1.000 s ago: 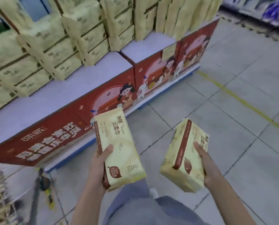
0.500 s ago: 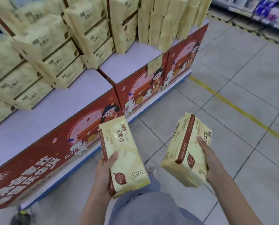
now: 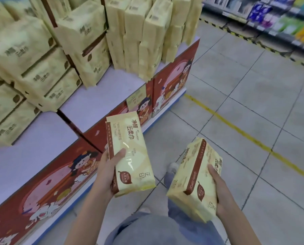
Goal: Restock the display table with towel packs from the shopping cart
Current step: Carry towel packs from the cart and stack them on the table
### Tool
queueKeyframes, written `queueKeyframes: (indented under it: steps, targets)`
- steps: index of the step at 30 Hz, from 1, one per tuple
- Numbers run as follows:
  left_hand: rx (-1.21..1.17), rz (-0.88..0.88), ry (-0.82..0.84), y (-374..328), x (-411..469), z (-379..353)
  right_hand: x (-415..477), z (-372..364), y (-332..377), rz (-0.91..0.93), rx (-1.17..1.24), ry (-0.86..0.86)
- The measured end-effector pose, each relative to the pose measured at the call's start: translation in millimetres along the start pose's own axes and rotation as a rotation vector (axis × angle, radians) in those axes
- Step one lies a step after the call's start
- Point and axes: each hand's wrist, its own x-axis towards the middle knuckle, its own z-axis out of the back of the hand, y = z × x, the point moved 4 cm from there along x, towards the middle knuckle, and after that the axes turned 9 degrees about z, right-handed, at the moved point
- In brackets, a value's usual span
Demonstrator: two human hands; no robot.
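A supermarket aisle of grey floor tiles (image 3: 236, 103) runs beside a low display table (image 3: 94, 101) piled with stacked towel packs (image 3: 87, 50). The left hand (image 3: 108, 174) grips the left-hand pack (image 3: 130, 152) by its left edge, thumb across the printed face and the other fingers hidden beneath. The right hand (image 3: 222, 195) clasps the right-hand pack (image 3: 195, 181) from its right side, thumb on top. Both packs run lengthwise away from the wrists, far ends aimed toward the table. The bare strip of tabletop lies ahead and to the left of the fingers, making the left hand the nearer of the 2. The right-hand pack hangs over the floor, well apart from the table. A forward-left reach looks next. The shopping cart is out of view.
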Motion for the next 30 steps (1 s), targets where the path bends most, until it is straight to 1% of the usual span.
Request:
queueKeyframes:
  steps: [3, 6, 11, 17, 20, 25, 27, 30]
  targets:
    - [-0.041, -0.016, -0.035, -16.2, 30.9, -36.2, 50.5, -18.9, 45.8, -0.025, -0.053, 0.029]
    - [-0.127, -0.033, -0.089, -30.7, 51.1, -66.8, 97.8, -50.8, 99.9, -0.033, -0.158, 0.074]
    - [-0.304, -0.07, -0.226, -46.4, 63.7, -95.1, 165.8, -128.2, 164.0, -0.019, -0.408, 0.274]
    - [-0.469, -0.107, -0.384, -62.5, 71.0, -93.6, 212.3, -234.0, 185.9, 0.069, -0.724, 0.535]
    - [-0.539, -0.107, -0.458, -71.5, 84.8, -83.6, 230.4, -293.0, 186.5, 0.193, -0.845, 0.705]
    - [-0.652, -0.095, -0.516, -97.5, 117.7, -61.4, 256.2, -400.8, 177.6, 0.419, -1.134, 0.962]
    - [-0.7, -0.092, -0.529, -111.3, 127.7, -56.3, 262.7, -438.8, 170.0, 0.561, -1.254, 1.06]
    - [-0.744, -0.094, -0.542, -130.3, 144.2, -48.7, 280.0, -478.4, 154.8, 0.84, -1.502, 1.15]
